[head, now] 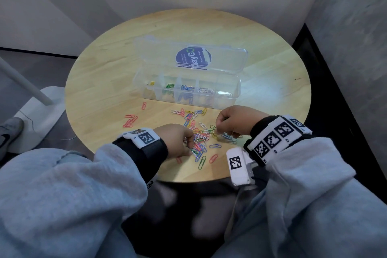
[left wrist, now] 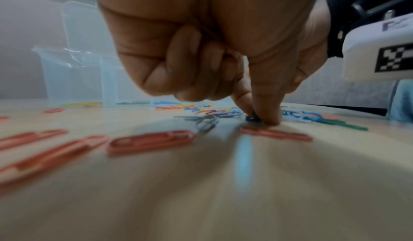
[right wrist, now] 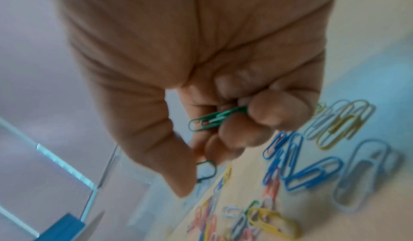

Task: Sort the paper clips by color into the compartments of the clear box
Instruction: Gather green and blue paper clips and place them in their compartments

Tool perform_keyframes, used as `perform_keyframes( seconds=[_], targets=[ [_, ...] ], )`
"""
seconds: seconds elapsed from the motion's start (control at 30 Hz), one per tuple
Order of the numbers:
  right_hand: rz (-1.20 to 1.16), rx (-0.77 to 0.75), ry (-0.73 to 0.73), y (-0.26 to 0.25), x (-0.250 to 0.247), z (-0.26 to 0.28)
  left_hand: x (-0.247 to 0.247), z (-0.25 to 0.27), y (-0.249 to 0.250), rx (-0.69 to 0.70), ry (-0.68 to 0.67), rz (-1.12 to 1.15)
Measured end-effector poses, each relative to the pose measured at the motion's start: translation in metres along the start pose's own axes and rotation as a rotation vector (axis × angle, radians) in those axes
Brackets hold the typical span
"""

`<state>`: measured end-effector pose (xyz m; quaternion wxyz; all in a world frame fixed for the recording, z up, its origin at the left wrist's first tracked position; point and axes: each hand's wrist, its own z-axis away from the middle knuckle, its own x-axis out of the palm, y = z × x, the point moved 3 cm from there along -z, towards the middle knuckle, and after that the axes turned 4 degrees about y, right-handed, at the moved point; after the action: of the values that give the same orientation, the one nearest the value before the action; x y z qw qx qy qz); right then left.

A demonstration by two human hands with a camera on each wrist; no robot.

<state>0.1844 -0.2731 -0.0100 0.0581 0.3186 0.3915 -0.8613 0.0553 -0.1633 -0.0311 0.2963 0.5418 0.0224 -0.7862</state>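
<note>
Pinching green paper clips [right wrist: 218,118] in our curled right hand [head: 237,120], we hold them just above the pile of mixed paper clips [head: 202,137] on the round wooden table [head: 261,98]. Our left hand [head: 177,139] is curled too, and its thumb and finger [left wrist: 267,103] press down on a clip at the near left side of the pile; we cannot tell that clip's color for sure. Beyond the pile sits the clear box [head: 227,98] with its lid open. Yellow, green, blue and white clips lie in their own compartments. Some pink clips [head: 130,120] lie apart, left of the pile.
</note>
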Motion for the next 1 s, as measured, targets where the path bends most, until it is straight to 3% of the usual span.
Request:
perform_keyframes(
  seconds=[0.17, 0.37, 0.5, 0.57, 0.63, 0.77, 0.87, 1.0],
  targets=[
    [-0.257, 0.025, -0.035, 0.004, 0.0, -0.003, -0.009, 0.002, -0.005, -0.024, 0.011, 0.057],
    [-0.511, 0.043, -0.054, 0.0, -0.001, -0.001, -0.029, 0.004, -0.014, -0.072, 0.037, 0.287],
    [-0.529, 0.089, -0.022, -0.001, -0.002, 0.0, -0.032, 0.006, -0.017, -0.196, -0.037, 0.824],
    [-0.531, 0.126, -0.002, 0.0, -0.001, -0.001, -0.032, 0.005, -0.02, -0.252, -0.021, 0.934],
    [-0.503, 0.135, 0.013, 0.001, 0.001, -0.002, -0.035, 0.003, -0.022, -0.258, 0.026, 0.875],
    [-0.404, 0.097, 0.03, 0.001, 0.001, -0.004, -0.036, 0.004, -0.02, -0.163, 0.073, 0.393],
    [-0.078, 0.048, 0.103, 0.001, -0.002, -0.005, -0.03, 0.008, -0.014, -0.17, 0.078, 0.154],
    [0.216, 0.023, 0.14, 0.0, 0.002, -0.006, -0.019, 0.005, -0.008, -0.207, 0.048, 0.035]
  ],
)
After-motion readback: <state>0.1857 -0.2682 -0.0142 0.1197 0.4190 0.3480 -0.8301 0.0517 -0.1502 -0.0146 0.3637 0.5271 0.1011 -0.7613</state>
